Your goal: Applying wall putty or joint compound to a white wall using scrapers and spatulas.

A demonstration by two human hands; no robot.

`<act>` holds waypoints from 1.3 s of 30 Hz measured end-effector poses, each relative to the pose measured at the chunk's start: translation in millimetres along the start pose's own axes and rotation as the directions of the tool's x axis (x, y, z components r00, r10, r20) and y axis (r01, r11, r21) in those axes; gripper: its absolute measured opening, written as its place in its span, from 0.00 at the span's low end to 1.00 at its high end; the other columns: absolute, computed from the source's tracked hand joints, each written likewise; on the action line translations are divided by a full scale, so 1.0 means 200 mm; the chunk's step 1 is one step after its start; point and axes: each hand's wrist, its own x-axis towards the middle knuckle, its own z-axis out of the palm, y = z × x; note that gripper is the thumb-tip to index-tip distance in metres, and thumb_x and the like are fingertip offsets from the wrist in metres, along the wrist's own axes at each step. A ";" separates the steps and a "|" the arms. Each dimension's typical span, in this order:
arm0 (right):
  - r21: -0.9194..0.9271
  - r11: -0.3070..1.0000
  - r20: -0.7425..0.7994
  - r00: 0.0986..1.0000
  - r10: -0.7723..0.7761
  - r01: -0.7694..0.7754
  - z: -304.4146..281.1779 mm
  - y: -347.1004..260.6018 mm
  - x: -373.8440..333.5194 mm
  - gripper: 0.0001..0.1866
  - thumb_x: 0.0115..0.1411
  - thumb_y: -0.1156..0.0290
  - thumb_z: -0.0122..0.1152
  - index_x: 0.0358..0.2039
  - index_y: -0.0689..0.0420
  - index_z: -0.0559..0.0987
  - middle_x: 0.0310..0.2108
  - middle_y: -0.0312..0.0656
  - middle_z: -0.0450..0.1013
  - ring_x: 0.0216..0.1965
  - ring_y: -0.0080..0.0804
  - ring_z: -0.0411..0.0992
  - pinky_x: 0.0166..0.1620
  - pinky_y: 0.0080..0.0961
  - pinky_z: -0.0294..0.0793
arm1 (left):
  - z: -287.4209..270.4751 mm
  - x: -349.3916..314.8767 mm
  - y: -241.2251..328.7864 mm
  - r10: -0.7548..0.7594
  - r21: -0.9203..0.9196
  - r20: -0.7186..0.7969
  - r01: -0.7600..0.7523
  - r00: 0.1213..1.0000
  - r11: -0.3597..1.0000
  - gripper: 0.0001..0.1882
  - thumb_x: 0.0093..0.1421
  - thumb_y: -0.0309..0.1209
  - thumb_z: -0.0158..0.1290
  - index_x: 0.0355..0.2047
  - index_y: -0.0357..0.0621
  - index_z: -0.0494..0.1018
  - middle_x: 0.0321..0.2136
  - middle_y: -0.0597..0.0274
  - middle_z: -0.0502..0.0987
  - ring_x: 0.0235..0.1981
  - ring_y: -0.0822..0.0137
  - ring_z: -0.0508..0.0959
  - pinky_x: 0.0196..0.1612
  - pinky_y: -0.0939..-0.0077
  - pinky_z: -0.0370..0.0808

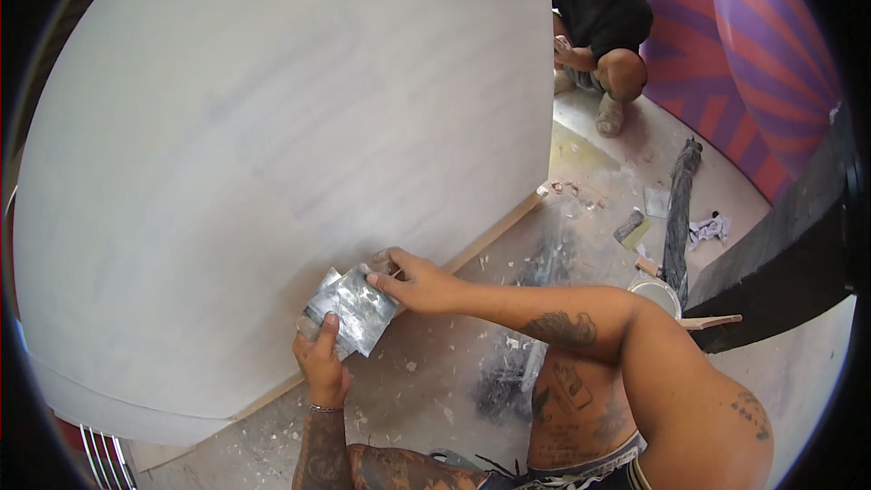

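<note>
My left hand [319, 363] is closed on a thin, square metal spreader [326, 298], its thumb pressed on the face. A second metal spreader [367, 301], smeared with grey-white residue, overlaps the first and covers much of it. At its upper right corner, my right hand [415, 281] pinches this second sheet between thumb and fingers. Both sheets are held in front of the lower part of a large, smooth, off-white curved panel [299, 109]. Faint grey streaks run across the panel's surface.
Splattered floor [435, 390] lies below the panel's wooden bottom edge [499, 234]. To the right are a white bucket [655, 294], a long dark wrapped bundle [680, 209] and crumpled paper [709, 230]. Another person [601, 32] squats beyond the panel, beside a purple-and-red striped surface [726, 63].
</note>
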 end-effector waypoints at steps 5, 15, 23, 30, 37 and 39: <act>0.192 0.976 -0.151 0.986 -0.072 0.100 0.00 -0.04 0.00 0.24 0.62 0.61 0.56 0.50 0.68 0.67 0.40 0.53 0.73 0.39 0.37 0.75 0.43 0.31 0.74 | -0.04 0.01 -0.02 -0.025 0.021 0.023 0.025 0.999 0.999 0.16 0.59 0.27 0.55 0.46 0.33 0.70 0.41 0.61 0.75 0.41 0.70 0.74 0.47 0.74 0.70; 0.148 0.976 -0.206 0.970 -0.129 0.161 0.00 -0.01 0.02 0.16 0.60 0.68 0.55 0.46 0.64 0.71 0.36 0.46 0.73 0.36 0.31 0.73 0.41 0.28 0.73 | -0.05 0.06 -0.04 -0.040 0.065 0.016 0.039 0.999 0.997 0.16 0.57 0.29 0.58 0.44 0.34 0.71 0.39 0.63 0.76 0.40 0.71 0.74 0.46 0.75 0.70; 0.319 0.945 0.031 0.998 0.061 -0.068 0.06 0.11 0.04 0.13 0.65 0.68 0.54 0.45 0.63 0.72 0.37 0.38 0.73 0.39 0.20 0.69 0.42 0.21 0.69 | -0.18 0.07 -0.09 -0.036 0.261 0.063 0.018 0.997 0.965 0.14 0.56 0.28 0.58 0.42 0.35 0.72 0.37 0.63 0.76 0.38 0.72 0.74 0.43 0.74 0.71; 0.276 0.928 0.213 0.957 0.195 -0.251 0.10 0.04 0.12 0.20 0.62 0.64 0.59 0.49 0.63 0.69 0.37 0.38 0.73 0.38 0.20 0.70 0.41 0.20 0.70 | -0.27 0.14 -0.25 -0.018 0.397 0.167 -0.050 0.986 0.917 0.20 0.55 0.32 0.59 0.45 0.33 0.70 0.37 0.58 0.76 0.38 0.66 0.75 0.45 0.70 0.71; 0.377 0.804 0.060 0.878 0.474 -0.460 0.12 0.02 0.02 0.20 0.56 0.69 0.65 0.47 0.63 0.73 0.36 0.38 0.75 0.39 0.26 0.71 0.41 0.22 0.71 | -0.17 0.24 -0.39 -0.162 -0.016 0.224 0.170 0.961 0.985 0.17 0.56 0.28 0.58 0.45 0.36 0.71 0.40 0.61 0.76 0.40 0.69 0.75 0.47 0.74 0.70; 0.395 0.760 0.124 0.850 0.513 -0.516 0.06 0.00 -0.06 0.19 0.55 0.70 0.65 0.45 0.63 0.75 0.35 0.38 0.75 0.39 0.27 0.72 0.42 0.23 0.71 | -0.11 0.23 -0.40 -0.272 -0.107 0.319 0.320 0.908 0.942 0.17 0.56 0.27 0.58 0.45 0.37 0.71 0.40 0.62 0.76 0.40 0.69 0.75 0.47 0.74 0.70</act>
